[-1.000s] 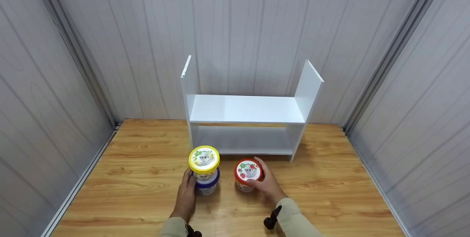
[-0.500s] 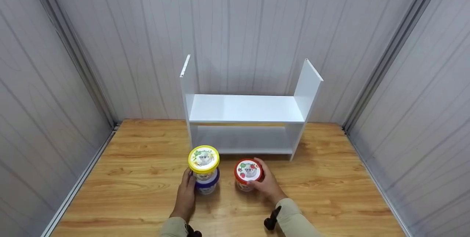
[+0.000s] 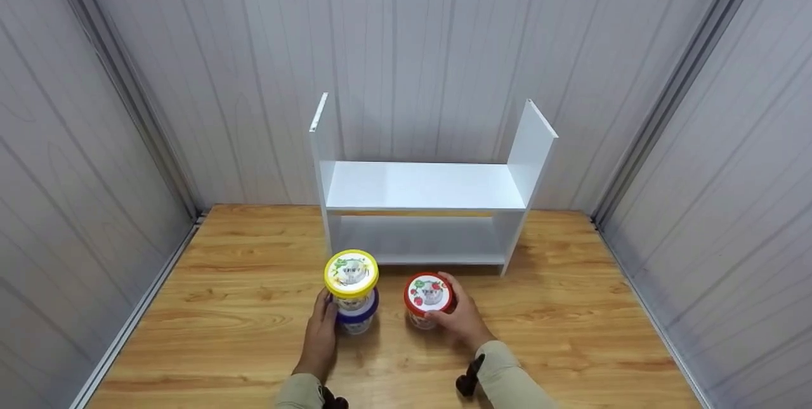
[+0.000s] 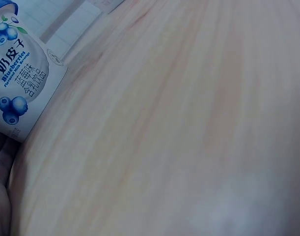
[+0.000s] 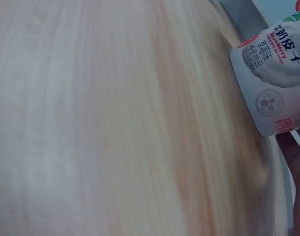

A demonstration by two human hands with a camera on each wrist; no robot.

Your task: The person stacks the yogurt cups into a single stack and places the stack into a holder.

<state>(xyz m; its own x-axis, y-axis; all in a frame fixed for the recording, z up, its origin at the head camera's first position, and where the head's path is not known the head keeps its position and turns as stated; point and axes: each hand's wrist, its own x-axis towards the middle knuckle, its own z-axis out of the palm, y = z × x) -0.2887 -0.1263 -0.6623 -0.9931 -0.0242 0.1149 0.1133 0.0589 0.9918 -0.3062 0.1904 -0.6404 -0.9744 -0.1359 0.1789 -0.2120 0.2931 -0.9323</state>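
While pale walls (image 3: 393,47) close the left, right and back edges of the worktop (image 3: 247,307), open wood reaches from my hands to both side edges. Near the back edge, a white shelf (image 3: 425,186) blocks the way. Before it, my left hand (image 3: 320,336) holds the blue-lidded cup (image 3: 358,319), which carries the yellow-lidded cup (image 3: 351,274); apart from it, my right hand (image 3: 466,320) grips the red-lidded cup (image 3: 429,295). Their contents I cannot see.
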